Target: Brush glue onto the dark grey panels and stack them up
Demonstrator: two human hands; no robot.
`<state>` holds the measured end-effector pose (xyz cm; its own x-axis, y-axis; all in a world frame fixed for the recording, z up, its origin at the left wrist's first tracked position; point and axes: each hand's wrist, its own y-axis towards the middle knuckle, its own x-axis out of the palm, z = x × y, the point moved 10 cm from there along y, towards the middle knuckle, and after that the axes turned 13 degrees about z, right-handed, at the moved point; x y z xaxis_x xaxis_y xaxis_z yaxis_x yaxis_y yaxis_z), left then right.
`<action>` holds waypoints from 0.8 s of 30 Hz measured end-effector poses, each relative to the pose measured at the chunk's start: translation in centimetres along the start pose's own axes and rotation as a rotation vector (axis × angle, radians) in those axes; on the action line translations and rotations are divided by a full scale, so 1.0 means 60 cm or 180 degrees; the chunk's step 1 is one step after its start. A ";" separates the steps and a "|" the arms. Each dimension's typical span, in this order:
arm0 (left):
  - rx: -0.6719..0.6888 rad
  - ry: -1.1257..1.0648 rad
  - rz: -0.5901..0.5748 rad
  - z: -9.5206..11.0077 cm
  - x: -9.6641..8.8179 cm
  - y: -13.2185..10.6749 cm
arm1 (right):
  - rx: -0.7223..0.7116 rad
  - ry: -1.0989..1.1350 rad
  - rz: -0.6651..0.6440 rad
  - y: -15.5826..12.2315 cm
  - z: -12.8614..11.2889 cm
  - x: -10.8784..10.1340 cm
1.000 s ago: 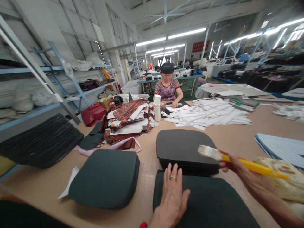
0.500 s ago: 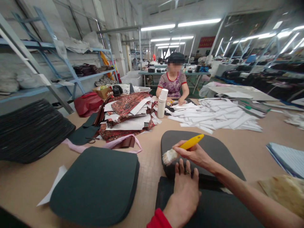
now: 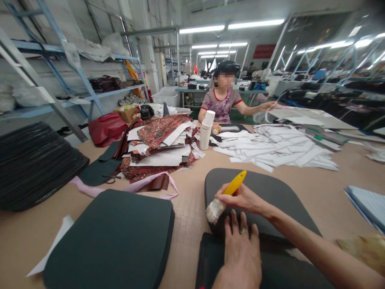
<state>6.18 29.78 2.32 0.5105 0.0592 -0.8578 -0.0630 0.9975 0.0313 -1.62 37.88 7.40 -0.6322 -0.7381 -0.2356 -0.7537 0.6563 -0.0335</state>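
Note:
My right hand (image 3: 240, 196) is closed round the yellow handle of a brush (image 3: 236, 182). The brush's pale, clotted bristles touch the near left edge of a dark grey rounded panel (image 3: 264, 184), which seems to top a stack. Just below the bristles, my left hand (image 3: 242, 241) lies flat with its fingers spread, fingertips on that panel's near edge. Under its palm is another dark piece (image 3: 279, 265), partly hidden by my hand and forearm. To the left lies a separate stack of dark green rounded panels (image 3: 111, 241).
Patterned red and white pieces (image 3: 162, 140) are piled beyond, beside white paper cups (image 3: 206, 130). White strips (image 3: 282, 148) spread across the far table. A black stack (image 3: 36, 164) stands at left, a notebook (image 3: 368, 204) at right. A co-worker (image 3: 224, 96) sits opposite.
The brush has tilted more upright, its bristles moving slightly down along the panel's edge. My left hand has shifted slightly right and down. The co-worker's arm now reaches out sideways with a strip.

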 end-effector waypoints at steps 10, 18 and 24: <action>0.0034 -0.0118 -0.0190 -0.008 0.003 0.007 | -0.0425 -0.0291 0.1139 0.141 0.015 -0.079; 0.0568 0.0997 0.1891 -0.015 0.032 0.017 | -0.0368 -0.0622 0.1997 0.163 0.046 -0.223; 0.0455 0.1189 0.2737 -0.016 0.020 -0.002 | -0.0525 -0.0625 0.1524 0.170 0.011 -0.207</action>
<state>5.98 29.70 0.81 0.0290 0.7846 -0.6193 -0.1717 0.6143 0.7702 -1.34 53.84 9.33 -0.8783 -0.3093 -0.3645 -0.4179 0.8670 0.2713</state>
